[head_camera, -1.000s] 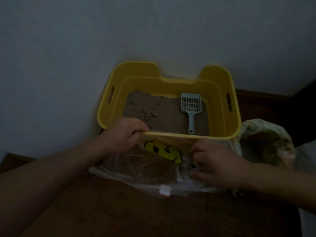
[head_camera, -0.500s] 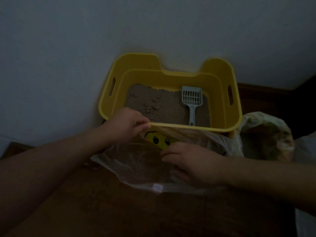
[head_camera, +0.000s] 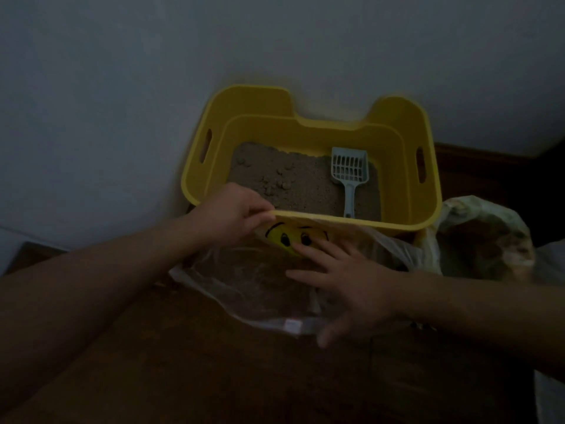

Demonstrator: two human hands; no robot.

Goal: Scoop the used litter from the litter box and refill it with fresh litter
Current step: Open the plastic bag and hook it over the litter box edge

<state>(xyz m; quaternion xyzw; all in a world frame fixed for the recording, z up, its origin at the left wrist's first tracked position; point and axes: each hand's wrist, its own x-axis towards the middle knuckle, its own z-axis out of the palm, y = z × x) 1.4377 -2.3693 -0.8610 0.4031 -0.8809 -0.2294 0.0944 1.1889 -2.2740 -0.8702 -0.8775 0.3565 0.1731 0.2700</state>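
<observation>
head view: litter box (head_camera: 305, 130) is set mid-frame against the wall, scoop (head_camera: 349, 172) laid on the litter at its right. left hand (head_camera: 232, 215) is pinched on the near rim; right hand (head_camera: 345, 283) is spread flat on the plastic bag (head_camera: 244, 286). bag mouth should be opened wide before scooping.

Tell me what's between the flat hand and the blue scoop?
Head view: the litter box's front rim and the smiley bag's top, between right hand and scoop.
</observation>
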